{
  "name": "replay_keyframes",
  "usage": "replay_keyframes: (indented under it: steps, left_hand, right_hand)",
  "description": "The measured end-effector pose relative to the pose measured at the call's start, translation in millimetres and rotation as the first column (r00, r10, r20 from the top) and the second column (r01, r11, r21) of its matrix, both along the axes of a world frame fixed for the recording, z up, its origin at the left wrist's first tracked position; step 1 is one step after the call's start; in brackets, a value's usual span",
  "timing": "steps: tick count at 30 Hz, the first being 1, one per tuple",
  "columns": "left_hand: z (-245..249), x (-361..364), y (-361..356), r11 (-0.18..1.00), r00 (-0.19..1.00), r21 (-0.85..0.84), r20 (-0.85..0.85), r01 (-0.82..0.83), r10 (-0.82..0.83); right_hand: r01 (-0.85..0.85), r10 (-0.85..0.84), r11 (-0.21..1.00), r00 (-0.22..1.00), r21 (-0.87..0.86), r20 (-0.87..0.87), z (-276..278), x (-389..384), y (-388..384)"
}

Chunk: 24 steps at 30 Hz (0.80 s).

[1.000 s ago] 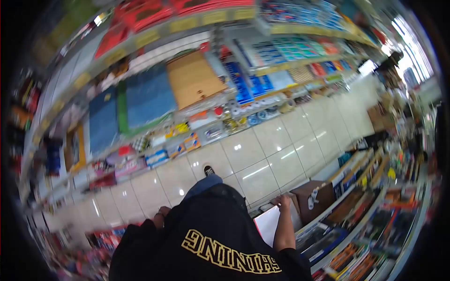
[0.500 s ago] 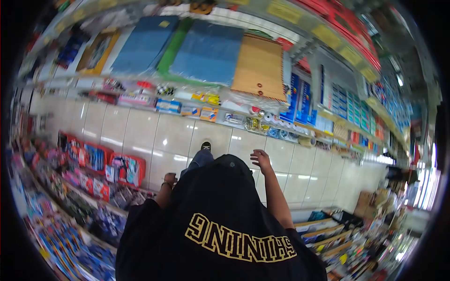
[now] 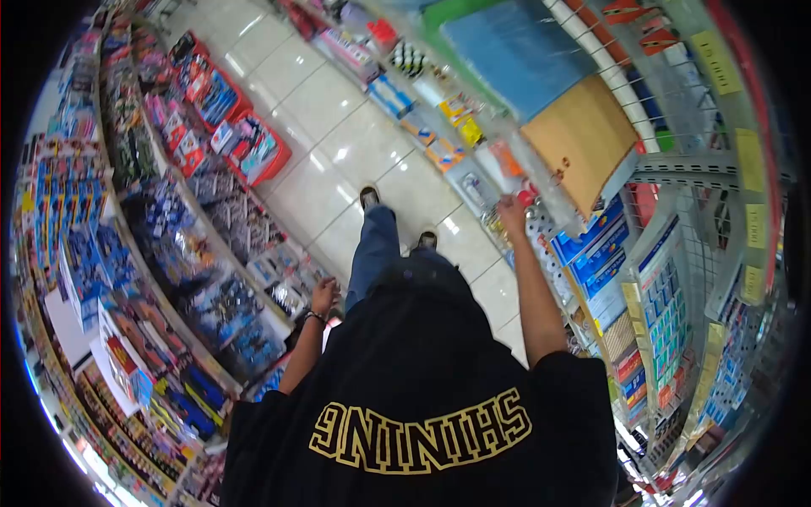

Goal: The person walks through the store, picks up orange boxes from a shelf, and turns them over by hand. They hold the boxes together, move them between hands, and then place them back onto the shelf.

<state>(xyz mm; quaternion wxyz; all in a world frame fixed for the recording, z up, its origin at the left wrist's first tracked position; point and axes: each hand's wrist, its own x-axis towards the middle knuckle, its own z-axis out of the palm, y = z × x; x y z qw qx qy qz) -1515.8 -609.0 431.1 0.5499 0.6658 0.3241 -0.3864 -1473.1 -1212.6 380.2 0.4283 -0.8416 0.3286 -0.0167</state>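
Observation:
My left hand (image 3: 325,297) hangs low at my side with loosely bent fingers apart and nothing in them. A dark band (image 3: 315,317) circles that wrist. Closest to it are small packaged goods (image 3: 287,269) on the left-hand shelf. On the other side, my right arm reaches forward, and my right hand (image 3: 511,216) overlaps the edge of the right-hand shelf. Its fingers look loosely extended and small in this view, with no object showing in them. Beside them lie a round red item (image 3: 528,196) and clear-wrapped packs (image 3: 505,160).
A tiled floor (image 3: 325,127) runs between two stocked shelves. Red baskets (image 3: 269,156) of packaged goods jut out on the left. At the right are a brown envelope (image 3: 579,135), blue folders (image 3: 515,55), blue boxes (image 3: 596,232) and a metal shelf bracket (image 3: 684,169).
My view has turned, so the envelope shelf now runs down my right side. My right hand has come up against that shelf's edge in view. Both feet now show.

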Motion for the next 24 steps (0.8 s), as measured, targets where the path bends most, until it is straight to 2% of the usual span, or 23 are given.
replay_keyframes:
  steps: [1,3,4,5,6,7,9,10,11,12,13,15,16,17,18,19,20,22,23,24]
  left_hand:
    - [33.2,-11.0,-17.9,0.992,0.997,0.109,-0.03,-0.061,0.064]
    - [43.7,-36.4,-23.1,0.993,0.988,0.032,0.108,-0.111,0.107]
    - [62.2,-41.5,-31.7,0.996,0.985,-0.002,0.152,-0.088,0.088]
    - [88.7,-40.0,-45.0,0.997,0.978,-0.04,0.2,-0.061,0.067]
    - [109.2,-42.8,-58.2,0.993,0.98,-0.085,0.174,-0.083,0.097]
    - [131.9,-42.4,-72.3,0.991,0.977,-0.084,0.174,-0.109,0.122]
    - [165.6,-43.9,-94.5,0.98,0.969,-0.1,0.198,0.17,-0.148]
    - [161.3,-51.0,-99.3,0.984,0.972,-0.095,0.194,0.152,-0.131]
    - [151.3,-56.7,-103.7,0.963,0.929,0.042,0.253,0.267,-0.269]
    - [144.9,-59.2,-108.9,0.911,0.865,0.183,0.29,0.37,-0.41]
    - [149.0,-53.9,-115.7,0.912,0.866,0.184,0.291,0.366,-0.407]
    - [159.8,-40.9,-125.7,0.879,0.837,0.241,0.283,0.411,-0.469]
    - [165.4,-36.6,-129.6,0.878,0.834,0.243,0.287,0.412,-0.471]
    - [170.9,-31.8,-133.8,0.922,0.852,0.14,0.352,0.361,-0.387]
    - [178.0,-27.0,-137.2,0.95,0.865,0.03,0.405,0.312,-0.297]
    - [186.0,-22.2,-138.3,0.948,0.862,0.03,0.408,0.318,-0.301]
    - [194.4,-17.0,-138.5,0.934,0.855,0.013,0.397,0.358,-0.333]
    - [213.8,-6.1,-141.8,0.913,0.842,-0.005,0.389,0.408,-0.374]
    - [224.1,-5.0,-144.8,0.913,0.794,0.0,0.495,0.407,-0.354]
    - [230.2,-4.6,-147.3,0.913,0.734,0.004,0.592,0.409,-0.331]
  right_hand:
    - [-0.003,0.003,1.0,1.0,0.011,-0.022,-3.2,1.9,0.2]
    - [0.12,-0.094,0.897,0.992,0.425,-0.081,78.9,22.8,28.3]
    - [0.039,-0.007,0.84,0.998,0.541,-0.062,79.9,23.7,30.5]
    - [0.02,0.017,0.837,0.998,0.547,-0.062,91.6,24.5,40.1]
    - [-0.179,0.291,0.78,0.952,0.6,-0.095,117.4,19.4,51.3]
    - [-0.353,0.546,0.669,0.831,0.654,-0.111,147.8,15.2,63.9]
    - [-0.523,0.792,0.481,0.603,0.703,-0.093,212.2,5.7,101.2]
    - [-0.661,0.888,0.42,0.442,0.622,-0.129,232.0,-0.9,114.8]
    - [-0.779,0.944,0.33,0.276,0.534,-0.181,247.5,-6.3,125.7]
    - [-0.854,0.925,0.333,0.214,0.399,-0.313,259.6,-10.2,137.3]
    - [-0.856,0.926,0.329,0.211,0.399,-0.312,258.7,-16.9,141.3]
    - [-0.94,0.91,0.327,0.287,0.092,-0.299,252.5,-28.2,145.7]
    - [-0.935,0.93,0.322,0.283,0.149,-0.234,249.9,-25.2,142.3]
    - [-0.935,0.929,0.325,0.288,0.143,-0.233,248.2,-20.8,135.7]
    - [-0.921,0.947,0.304,0.264,0.244,-0.182,249.9,-15.5,129.3]
    - [-0.899,0.961,0.275,0.245,0.342,-0.127,252.7,-13.3,122.8]
    - [-0.899,0.96,0.279,0.251,0.338,-0.127,257.1,-14.5,115.8]
    - [-0.689,0.897,0.388,0.435,0.612,-0.079,271.8,-18.6,104.3]
    - [-0.683,0.893,0.396,0.443,0.614,-0.082,280.6,-20.5,99.2]
    - [-0.656,0.865,0.371,0.502,0.658,0.013,293.3,-22.2,94.6]
